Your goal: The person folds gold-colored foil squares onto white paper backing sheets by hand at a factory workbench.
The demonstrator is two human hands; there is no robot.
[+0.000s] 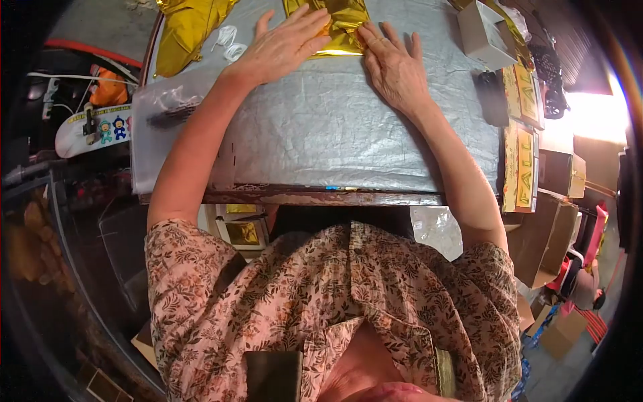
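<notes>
Beside the right edge of the counter [348,134] sit one white box [475,37] and two yellow boxes [520,164], contents unclear; toward its far edge, left hand [284,50] and right hand [398,70] rest outspread fingers [416,47] on one gold sheet [345,32].

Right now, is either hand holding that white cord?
No, the white cord lies loose on the covered table, while the left hand and right hand are at the gold foil.

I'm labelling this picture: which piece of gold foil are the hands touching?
The middle gold piece, between the left hand and right hand, both touching it; the left piece lies untouched beside the white string.
</notes>
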